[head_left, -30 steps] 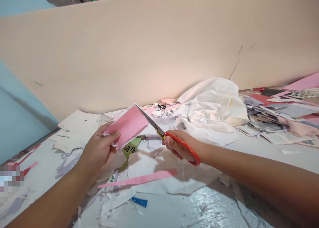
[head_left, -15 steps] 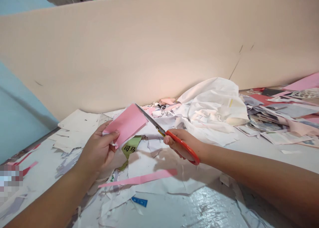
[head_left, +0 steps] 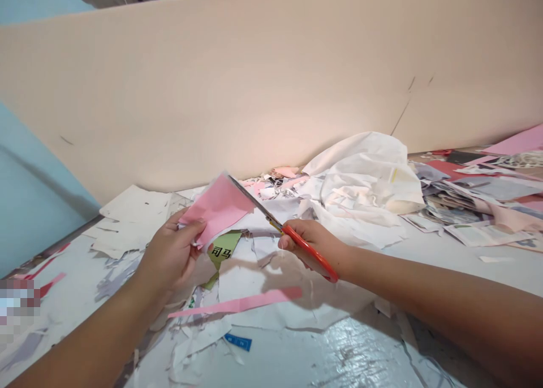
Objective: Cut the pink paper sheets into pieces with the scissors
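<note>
A piece of pink paper (head_left: 223, 204) is pinched by its lower left corner between the thumb and fingers of my left hand (head_left: 173, 252). My right hand (head_left: 311, 246) grips a pair of scissors (head_left: 303, 244) by the red-orange handles. The dark metal blades point up and left, along the pink paper's right edge; they look nearly closed. Below both hands a thin pink paper strip (head_left: 237, 304) lies across white scraps. A green scrap with black characters (head_left: 224, 249) rests under the pink paper.
A beige panel (head_left: 237, 82) stands across the back. Crumpled white paper (head_left: 365, 173) lies behind my right hand, and a pile of mixed paper scraps (head_left: 449, 201) lies at right. Flat white sheets (head_left: 136, 212) are at left. A small blue scrap (head_left: 238, 341) lies in front.
The pink paper has tilted and shifted slightly, its top corner a little higher. The scissors stay along its right edge, with the handles barely moved.
</note>
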The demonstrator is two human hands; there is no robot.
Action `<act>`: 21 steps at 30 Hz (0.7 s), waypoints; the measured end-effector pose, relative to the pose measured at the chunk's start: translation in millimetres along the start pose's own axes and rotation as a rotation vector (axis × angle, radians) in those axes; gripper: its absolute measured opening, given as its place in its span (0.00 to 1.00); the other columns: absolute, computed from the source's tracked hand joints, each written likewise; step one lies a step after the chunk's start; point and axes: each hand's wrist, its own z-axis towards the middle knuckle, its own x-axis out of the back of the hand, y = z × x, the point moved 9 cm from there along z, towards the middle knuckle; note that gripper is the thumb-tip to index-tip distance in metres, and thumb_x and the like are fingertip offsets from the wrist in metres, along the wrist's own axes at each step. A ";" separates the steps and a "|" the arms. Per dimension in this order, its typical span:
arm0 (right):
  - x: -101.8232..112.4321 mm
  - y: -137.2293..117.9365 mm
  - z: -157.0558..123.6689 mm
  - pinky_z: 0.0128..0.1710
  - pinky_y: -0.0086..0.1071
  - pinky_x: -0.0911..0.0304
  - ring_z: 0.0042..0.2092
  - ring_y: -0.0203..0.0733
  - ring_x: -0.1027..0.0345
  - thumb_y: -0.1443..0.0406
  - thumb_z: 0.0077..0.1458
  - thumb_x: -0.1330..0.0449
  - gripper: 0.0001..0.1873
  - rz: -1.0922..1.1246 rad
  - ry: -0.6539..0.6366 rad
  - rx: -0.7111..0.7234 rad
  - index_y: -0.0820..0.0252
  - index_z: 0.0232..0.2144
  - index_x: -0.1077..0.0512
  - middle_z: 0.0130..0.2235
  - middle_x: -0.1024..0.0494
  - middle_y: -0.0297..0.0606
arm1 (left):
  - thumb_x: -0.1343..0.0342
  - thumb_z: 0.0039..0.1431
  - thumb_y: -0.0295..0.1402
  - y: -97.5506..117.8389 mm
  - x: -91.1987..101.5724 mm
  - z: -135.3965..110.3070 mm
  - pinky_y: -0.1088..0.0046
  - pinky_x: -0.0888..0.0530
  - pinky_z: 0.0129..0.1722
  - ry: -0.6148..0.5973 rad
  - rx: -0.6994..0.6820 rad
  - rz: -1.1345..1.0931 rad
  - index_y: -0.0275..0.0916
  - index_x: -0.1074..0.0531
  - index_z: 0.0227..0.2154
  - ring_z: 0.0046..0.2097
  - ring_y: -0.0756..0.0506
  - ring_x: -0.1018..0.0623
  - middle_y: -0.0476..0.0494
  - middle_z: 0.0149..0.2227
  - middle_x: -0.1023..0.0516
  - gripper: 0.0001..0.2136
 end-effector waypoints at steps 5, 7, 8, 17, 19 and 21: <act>0.7 -3.9 0.4 0.19 0.24 0.51 0.21 0.29 0.50 0.52 0.46 0.45 0.17 0.000 -0.024 0.094 0.60 0.25 0.40 0.21 0.43 0.26 | 0.40 0.36 0.26 4.6 1.9 -2.3 0.85 0.31 0.17 0.045 -0.020 0.003 0.40 0.29 0.28 0.20 0.56 0.31 0.55 0.20 0.32 0.11; 1.6 -9.7 -1.3 0.21 0.25 0.50 0.24 0.30 0.49 0.52 0.47 0.45 0.17 -0.054 -0.028 0.150 0.60 0.27 0.39 0.23 0.42 0.28 | 0.40 0.37 0.25 7.0 0.2 -3.2 0.86 0.31 0.16 0.026 -0.029 0.003 0.40 0.29 0.28 0.19 0.56 0.32 0.55 0.19 0.32 0.11; 0.8 -12.1 -2.3 0.22 0.25 0.48 0.25 0.31 0.49 0.51 0.47 0.46 0.18 -0.081 -0.040 0.167 0.60 0.29 0.39 0.24 0.41 0.29 | 0.40 0.37 0.25 7.9 -0.2 -3.8 0.86 0.32 0.15 0.021 -0.033 0.004 0.40 0.29 0.28 0.18 0.57 0.33 0.55 0.19 0.32 0.11; -0.7 -15.3 -2.6 0.26 0.29 0.45 0.28 0.34 0.46 0.50 0.49 0.49 0.19 -0.149 -0.058 0.179 0.61 0.30 0.39 0.28 0.39 0.33 | 0.40 0.36 0.24 4.4 -0.2 -3.1 0.85 0.32 0.15 -0.003 -0.013 -0.008 0.38 0.31 0.26 0.19 0.56 0.31 0.53 0.20 0.31 0.10; 0.3 -13.8 -1.0 0.25 0.29 0.45 0.27 0.33 0.46 0.49 0.49 0.49 0.20 -0.132 -0.050 0.188 0.61 0.30 0.39 0.27 0.39 0.32 | 0.40 0.35 0.24 2.2 0.1 -2.0 0.84 0.31 0.16 -0.004 0.001 -0.022 0.38 0.32 0.25 0.21 0.55 0.30 0.53 0.21 0.31 0.10; 1.7 -12.7 0.5 0.25 0.28 0.45 0.27 0.33 0.46 0.48 0.49 0.50 0.21 -0.115 -0.039 0.196 0.61 0.30 0.39 0.27 0.38 0.33 | 0.40 0.36 0.24 1.6 -2.1 -1.3 0.84 0.30 0.17 -0.029 0.010 -0.028 0.39 0.32 0.23 0.21 0.55 0.30 0.54 0.21 0.30 0.09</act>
